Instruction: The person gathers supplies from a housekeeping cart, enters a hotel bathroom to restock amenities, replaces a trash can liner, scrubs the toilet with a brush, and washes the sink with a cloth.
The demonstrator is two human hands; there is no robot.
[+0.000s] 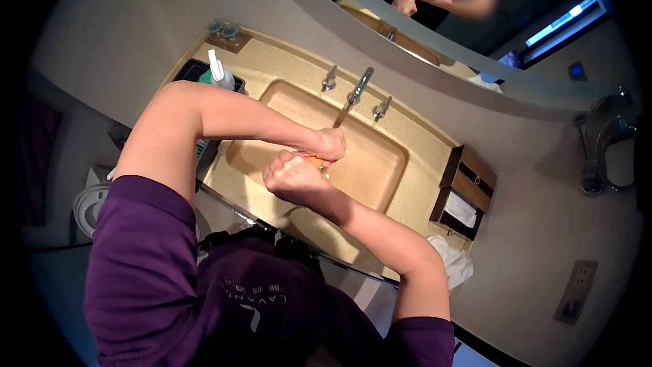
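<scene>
My left hand point(331, 145) is over the sink basin point(387, 170), below the spout of the chrome faucet point(359, 88), with its fingers curled down. Close beside it, on the near side of the basin, my right hand point(292, 175) is closed into a fist. Between the two hands shows a small piece of something orange point(316, 162), mostly covered by fingers. Its kind cannot be made out, but both hands seem to grip it. The hands look wet and shiny.
Two faucet handles point(329, 79) flank the spout. A black tray with a white pump bottle point(219, 76) stands left, and glasses point(223, 30) behind it. A wooden tissue box point(468, 187) and a white cloth point(454, 261) are right. A mirror point(435, 34) curves above.
</scene>
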